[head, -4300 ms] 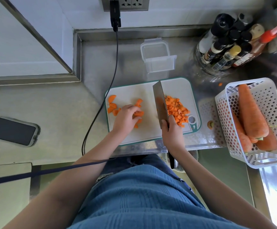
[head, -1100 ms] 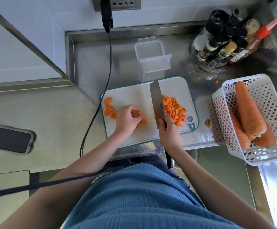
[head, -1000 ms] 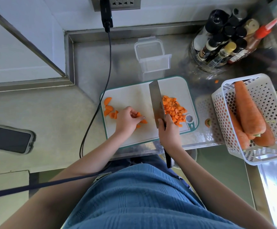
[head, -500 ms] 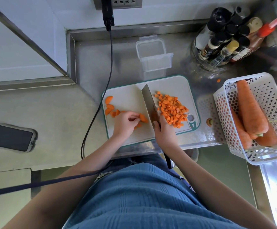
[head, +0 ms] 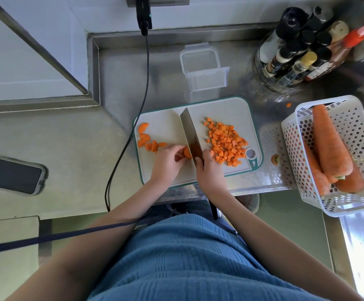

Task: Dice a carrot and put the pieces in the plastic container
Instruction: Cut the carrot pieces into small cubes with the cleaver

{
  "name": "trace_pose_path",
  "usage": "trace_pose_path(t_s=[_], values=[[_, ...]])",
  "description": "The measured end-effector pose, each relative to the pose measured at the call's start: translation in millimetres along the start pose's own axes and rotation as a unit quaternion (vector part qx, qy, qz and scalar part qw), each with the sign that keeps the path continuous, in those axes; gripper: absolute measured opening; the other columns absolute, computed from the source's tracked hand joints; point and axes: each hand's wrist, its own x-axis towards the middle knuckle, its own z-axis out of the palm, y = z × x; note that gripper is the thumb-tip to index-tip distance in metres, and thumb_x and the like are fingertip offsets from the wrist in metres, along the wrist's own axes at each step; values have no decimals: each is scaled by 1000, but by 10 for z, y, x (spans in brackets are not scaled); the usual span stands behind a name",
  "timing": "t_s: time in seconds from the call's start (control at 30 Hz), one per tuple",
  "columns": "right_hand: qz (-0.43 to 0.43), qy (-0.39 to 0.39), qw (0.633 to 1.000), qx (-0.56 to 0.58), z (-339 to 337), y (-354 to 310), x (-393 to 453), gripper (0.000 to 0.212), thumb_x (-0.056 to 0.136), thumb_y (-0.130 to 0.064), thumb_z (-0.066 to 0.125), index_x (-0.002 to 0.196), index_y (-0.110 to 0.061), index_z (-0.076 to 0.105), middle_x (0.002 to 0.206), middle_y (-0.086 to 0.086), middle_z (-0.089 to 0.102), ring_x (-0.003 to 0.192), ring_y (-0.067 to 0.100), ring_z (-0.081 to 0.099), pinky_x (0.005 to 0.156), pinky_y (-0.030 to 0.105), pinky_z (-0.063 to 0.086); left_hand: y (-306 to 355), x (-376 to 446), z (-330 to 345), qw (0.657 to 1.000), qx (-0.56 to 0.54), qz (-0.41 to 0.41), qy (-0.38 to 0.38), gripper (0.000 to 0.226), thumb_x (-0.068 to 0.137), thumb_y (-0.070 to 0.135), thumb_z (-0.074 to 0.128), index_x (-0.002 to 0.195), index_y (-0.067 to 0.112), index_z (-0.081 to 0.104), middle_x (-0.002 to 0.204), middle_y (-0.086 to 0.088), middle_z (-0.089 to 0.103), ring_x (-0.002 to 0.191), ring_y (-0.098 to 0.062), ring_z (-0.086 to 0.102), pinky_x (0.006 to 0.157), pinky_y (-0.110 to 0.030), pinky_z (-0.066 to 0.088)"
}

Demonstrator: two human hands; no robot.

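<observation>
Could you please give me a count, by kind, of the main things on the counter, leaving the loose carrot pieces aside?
Cutting board: 1
Knife: 1
Plastic container: 1
White basket: 1
Whole carrots in the basket, first, second, third: 3
Phone: 1
Total: 8

Bare steel lies between the cutting board (head: 226, 105) and the plastic container (head: 202, 68) just behind it. Right of the board, the white basket (head: 354, 205) crowds the counter edge; the bottle cluster (head: 296, 59) blocks the far right. Left of the board a black cable (head: 131, 129) trails across, a phone (head: 11, 175) lying well beyond it.
</observation>
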Motion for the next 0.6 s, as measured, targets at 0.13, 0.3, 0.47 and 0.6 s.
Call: trace_pose_path(t_s=[0.13, 0.3, 0.47, 0.6], values=[[3, 29, 999, 23, -66, 6, -34, 14, 102, -20, 37, 95, -8, 42, 64, 7, 48, 57, 27, 45, 46, 30, 28, -42, -47, -45, 999, 33, 13, 28, 38, 76, 4, 75, 113, 5, 64, 96, -1, 62, 82, -11, 61, 78, -20, 52], [-34, 20, 999, 3, -83, -67, -85, 13, 102, -20, 37, 93, -11, 39, 61, 4, 46, 51, 23, 42, 44, 29, 27, 15, -109, -84, 997, -22, -29, 67, 7, 83, 9, 69, 83, 16, 66, 70, 11, 64, 65, 1, 63, 66, -14, 50], [-42, -1, 999, -30, -28, -104, -68, 15, 103, -20, 35, 100, -7, 42, 63, 8, 51, 53, 27, 45, 42, 30, 25, 33, 2, -25, 974, -127, -175, 67, 12, 86, 14, 67, 82, 3, 67, 66, -5, 69, 58, -15, 66, 59, -30, 56], [-36, -8, 998, -43, -13, -111, -52, 18, 103, -21, 34, 104, -6, 43, 69, 16, 58, 57, 33, 51, 45, 31, 31, 22, -16, -23, 972, -133, -175, 87, 10, 88, 12, 64, 82, 4, 66, 67, -6, 68, 57, -12, 66, 57, -26, 55]])
